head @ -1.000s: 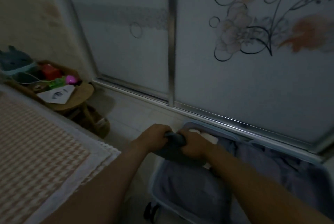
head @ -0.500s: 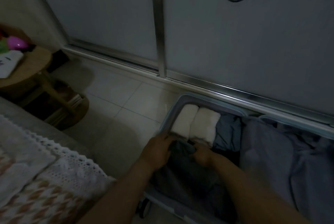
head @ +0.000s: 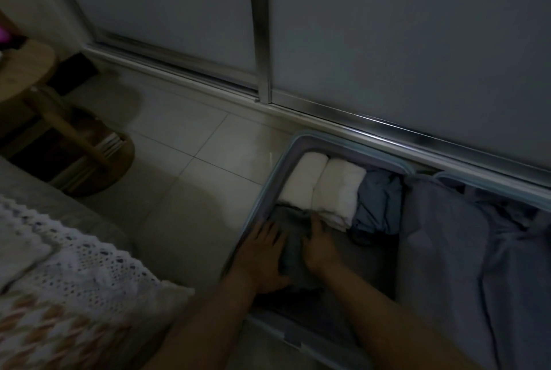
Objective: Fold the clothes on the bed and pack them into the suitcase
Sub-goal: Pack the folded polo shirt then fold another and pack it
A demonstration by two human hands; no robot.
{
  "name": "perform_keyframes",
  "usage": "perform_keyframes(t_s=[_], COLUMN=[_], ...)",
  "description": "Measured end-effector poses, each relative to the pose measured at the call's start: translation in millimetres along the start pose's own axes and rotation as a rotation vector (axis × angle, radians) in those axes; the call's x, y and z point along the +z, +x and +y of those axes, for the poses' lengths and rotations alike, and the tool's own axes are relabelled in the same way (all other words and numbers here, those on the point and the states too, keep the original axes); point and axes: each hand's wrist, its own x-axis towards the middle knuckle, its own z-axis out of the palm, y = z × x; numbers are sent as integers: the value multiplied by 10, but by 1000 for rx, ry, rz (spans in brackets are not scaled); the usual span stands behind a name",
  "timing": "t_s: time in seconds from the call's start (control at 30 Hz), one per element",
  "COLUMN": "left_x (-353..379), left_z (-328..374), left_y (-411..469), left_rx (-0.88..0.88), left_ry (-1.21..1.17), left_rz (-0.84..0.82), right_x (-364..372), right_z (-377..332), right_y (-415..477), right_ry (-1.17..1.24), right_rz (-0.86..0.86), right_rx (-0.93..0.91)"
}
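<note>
— What is nearest the camera?

— Two bare forearms reach forward and down. To their left is the corner of the bed (head: 74, 265), under a checked cover with a white crochet edge.

— And the hands?

— Both are inside the open suitcase (head: 258, 205), which lies on the floor. The left hand (head: 262, 253) is spread flat with straight fingers, close against the case's left wall. The right hand (head: 320, 246) lies just beside it, fingers stretched forward. Neither hand is closed round anything: both press palm-down on a dark grey folded garment (head: 293, 238), which shows between them.

— So where are the clothes?

— The dark garment sits in the left half of the case. Just beyond the fingertips, two white rolled pieces (head: 323, 184) lie side by side in the far left corner, touching each other. To their right is a crumpled blue-grey garment (head: 378, 199). The right part of the case is covered by loose grey-lilac fabric (head: 441, 250); the dim light does not show whether it is lining or clothing.

— And farther off?

— Pale floor tiles (head: 179, 146), a round wooden side table (head: 26, 68) at the far left, and behind the case, sliding doors (head: 387, 41) on a metal track (head: 357, 119).
</note>
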Motion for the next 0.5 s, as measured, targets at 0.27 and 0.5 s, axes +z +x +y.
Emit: perform_keyframes(t_s=[0.27, 0.5], left_x=[-46, -158], left_z=[-53, 123], left_y=[-129, -70], left_rx=[94, 74], left_ry=[59, -238], left_rz=[-2, -55], right_x=[253, 313], right_z=[-84, 199], right_y=[25, 145], right_ry=[-45, -419], right_rz=[112, -2], right_rx=[-41, -592])
